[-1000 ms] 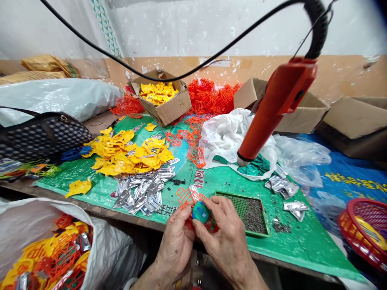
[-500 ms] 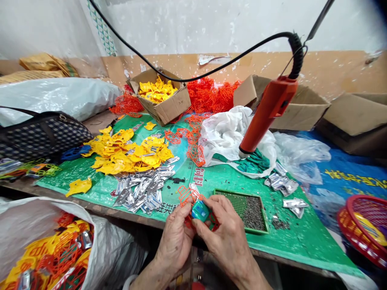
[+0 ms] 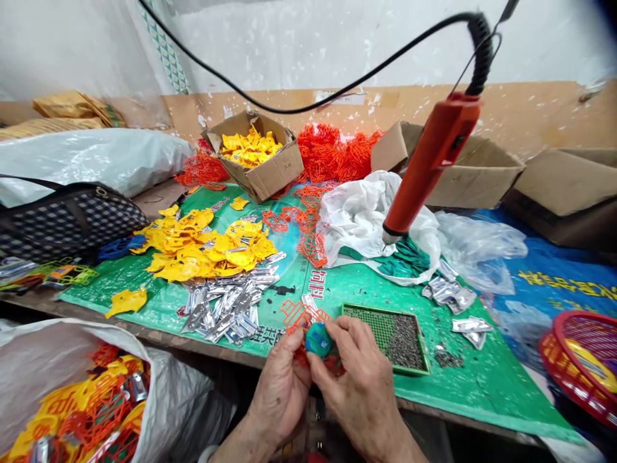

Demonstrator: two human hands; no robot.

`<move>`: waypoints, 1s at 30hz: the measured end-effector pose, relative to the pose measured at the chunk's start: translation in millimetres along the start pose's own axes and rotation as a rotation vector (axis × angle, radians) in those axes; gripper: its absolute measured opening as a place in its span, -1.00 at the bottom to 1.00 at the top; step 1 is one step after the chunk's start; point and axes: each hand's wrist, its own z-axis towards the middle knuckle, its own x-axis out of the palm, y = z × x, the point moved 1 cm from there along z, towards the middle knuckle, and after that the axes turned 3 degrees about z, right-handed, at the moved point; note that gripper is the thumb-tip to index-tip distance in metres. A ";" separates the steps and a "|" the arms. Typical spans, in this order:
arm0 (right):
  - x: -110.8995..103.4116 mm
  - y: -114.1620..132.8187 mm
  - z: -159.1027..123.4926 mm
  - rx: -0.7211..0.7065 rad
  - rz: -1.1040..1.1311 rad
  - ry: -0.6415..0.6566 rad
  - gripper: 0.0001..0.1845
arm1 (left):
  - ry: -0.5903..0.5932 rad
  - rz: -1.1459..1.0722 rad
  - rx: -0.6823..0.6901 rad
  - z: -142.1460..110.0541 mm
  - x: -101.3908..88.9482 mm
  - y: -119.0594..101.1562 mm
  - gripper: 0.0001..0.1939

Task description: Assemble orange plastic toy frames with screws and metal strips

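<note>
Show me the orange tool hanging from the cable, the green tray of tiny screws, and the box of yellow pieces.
orange tool [image 3: 427, 166], head view, middle of its body.
green tray [image 3: 380, 323], head view, bare mesh.
cardboard box [image 3: 276, 175], head view, front wall.

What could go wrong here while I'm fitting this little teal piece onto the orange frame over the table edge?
The teal piece is pinched between the fingertips of the left hand and right hand, right at the table edge; if it slips, it may fall to the floor. The hanging orange tool dangles above the work and could swing into reach. The tray of small screws sits beside the right hand and could get knocked.
</note>
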 end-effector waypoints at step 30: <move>11.7 14.3 -47.0 -0.006 0.264 0.003 -0.64 | 0.103 0.448 0.143 -27.5 -34.2 -5.0 -0.68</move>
